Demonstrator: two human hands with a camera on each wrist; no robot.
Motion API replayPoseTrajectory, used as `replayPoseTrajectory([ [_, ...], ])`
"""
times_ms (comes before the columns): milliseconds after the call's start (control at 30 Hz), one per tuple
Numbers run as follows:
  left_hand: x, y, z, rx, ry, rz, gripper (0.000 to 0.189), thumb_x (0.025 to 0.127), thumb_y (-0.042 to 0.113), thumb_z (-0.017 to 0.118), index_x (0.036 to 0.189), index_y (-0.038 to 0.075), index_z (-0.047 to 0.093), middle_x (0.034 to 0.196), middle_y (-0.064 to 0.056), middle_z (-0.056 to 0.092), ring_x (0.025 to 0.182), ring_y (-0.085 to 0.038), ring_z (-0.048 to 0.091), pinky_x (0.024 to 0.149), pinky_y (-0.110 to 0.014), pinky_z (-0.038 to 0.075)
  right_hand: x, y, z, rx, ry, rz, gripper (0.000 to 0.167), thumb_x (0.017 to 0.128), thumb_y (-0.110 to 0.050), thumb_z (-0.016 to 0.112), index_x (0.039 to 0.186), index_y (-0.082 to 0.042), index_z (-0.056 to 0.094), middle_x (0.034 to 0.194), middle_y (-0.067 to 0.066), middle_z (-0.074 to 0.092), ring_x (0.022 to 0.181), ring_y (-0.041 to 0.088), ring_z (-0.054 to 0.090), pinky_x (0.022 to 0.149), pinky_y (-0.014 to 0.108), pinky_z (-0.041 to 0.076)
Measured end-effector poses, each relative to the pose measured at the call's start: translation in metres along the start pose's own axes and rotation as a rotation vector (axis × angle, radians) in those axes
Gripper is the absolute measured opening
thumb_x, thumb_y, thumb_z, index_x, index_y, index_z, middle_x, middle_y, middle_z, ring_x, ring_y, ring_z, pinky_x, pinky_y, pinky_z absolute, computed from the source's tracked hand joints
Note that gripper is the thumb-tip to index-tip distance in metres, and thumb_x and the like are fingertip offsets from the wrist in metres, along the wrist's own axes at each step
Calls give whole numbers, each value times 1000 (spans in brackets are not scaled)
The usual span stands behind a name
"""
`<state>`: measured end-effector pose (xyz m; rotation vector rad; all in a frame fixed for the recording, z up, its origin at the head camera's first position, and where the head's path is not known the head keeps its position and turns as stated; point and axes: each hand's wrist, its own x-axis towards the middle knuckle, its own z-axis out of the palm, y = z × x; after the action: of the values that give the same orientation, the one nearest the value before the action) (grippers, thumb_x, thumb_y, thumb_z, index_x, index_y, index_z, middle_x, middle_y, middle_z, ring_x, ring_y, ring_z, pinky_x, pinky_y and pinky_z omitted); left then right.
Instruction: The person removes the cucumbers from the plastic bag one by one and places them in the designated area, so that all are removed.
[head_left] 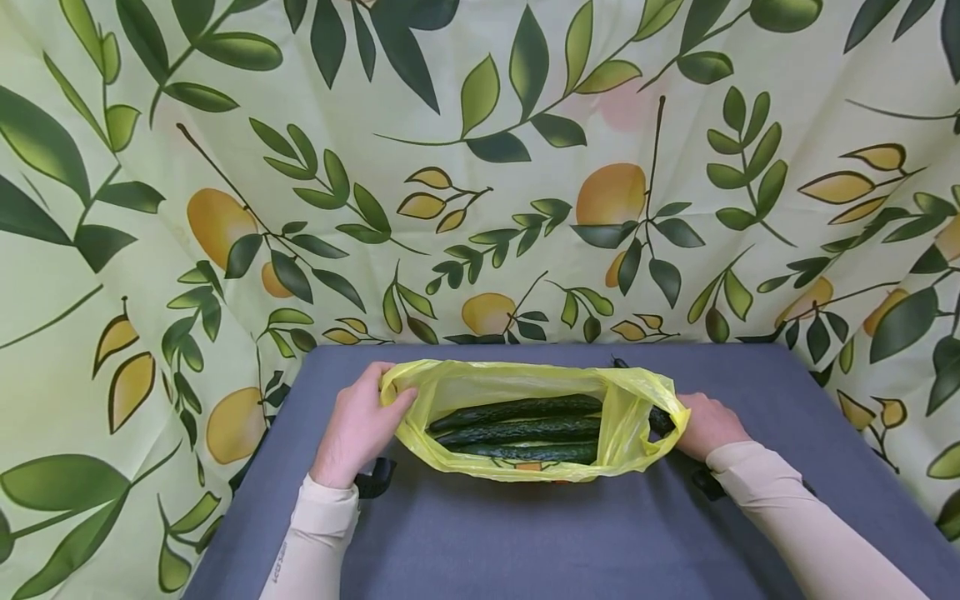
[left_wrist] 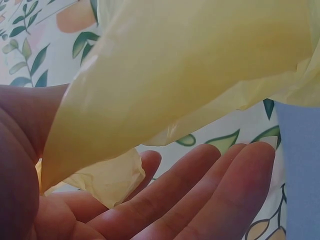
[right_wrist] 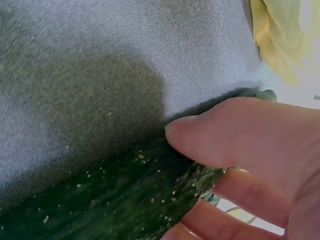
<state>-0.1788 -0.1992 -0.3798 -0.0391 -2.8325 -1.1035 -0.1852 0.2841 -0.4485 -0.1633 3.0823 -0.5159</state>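
A thin yellow plastic bag (head_left: 517, 377) lies with its wide mouth toward me, and three dark green cucumbers (head_left: 525, 431) lie side by side in it. My left hand (head_left: 363, 429) holds the bag's left rim, thumb over the edge. In the left wrist view the yellow film (left_wrist: 190, 60) runs into the crook of the thumb, while the other fingers (left_wrist: 225, 195) extend loosely. At the bag's right side my right hand (head_left: 708, 427) grips another cucumber (right_wrist: 110, 200), thumb along its bumpy skin. Part of this cucumber (head_left: 662, 421) shows through the bag's handle opening.
A grey-blue cloth covers the table (head_left: 480, 542). Behind it and at both sides hangs a curtain (head_left: 480, 250) printed with leaves and fruit. A dark strap (head_left: 375, 479) sits at my left wrist.
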Motion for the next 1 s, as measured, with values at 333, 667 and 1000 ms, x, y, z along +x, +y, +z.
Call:
replayPoseTrajectory([
  [333, -2, 0, 0, -7, 5, -8, 44, 101, 31, 74, 138, 10, 62, 103, -11, 74, 77, -19, 66, 64, -31, 51, 3, -1, -10, -7, -88, 46, 22, 98, -28, 69, 84, -11, 66, 92, 19, 74, 80, 36, 71, 67, 56, 55],
  [667, -1, 4, 4, -6, -3, 8, 45, 101, 32, 75, 138, 10, 62, 98, -9, 73, 74, -19, 64, 64, -32, 50, -5, -48, -96, -60, 28, -20, 45, 98, -32, 71, 129, 1, 74, 112, 23, 78, 98, 42, 75, 76, 59, 60],
  [1000, -2, 4, 2, 2, 6, 29, 44, 100, 32, 75, 136, 9, 63, 99, -9, 74, 76, -19, 66, 64, -31, 52, -5, -166, -138, -119, 176, -288, 28, 100, -22, 71, 124, -10, 79, 116, 13, 81, 103, 34, 78, 82, 59, 61],
])
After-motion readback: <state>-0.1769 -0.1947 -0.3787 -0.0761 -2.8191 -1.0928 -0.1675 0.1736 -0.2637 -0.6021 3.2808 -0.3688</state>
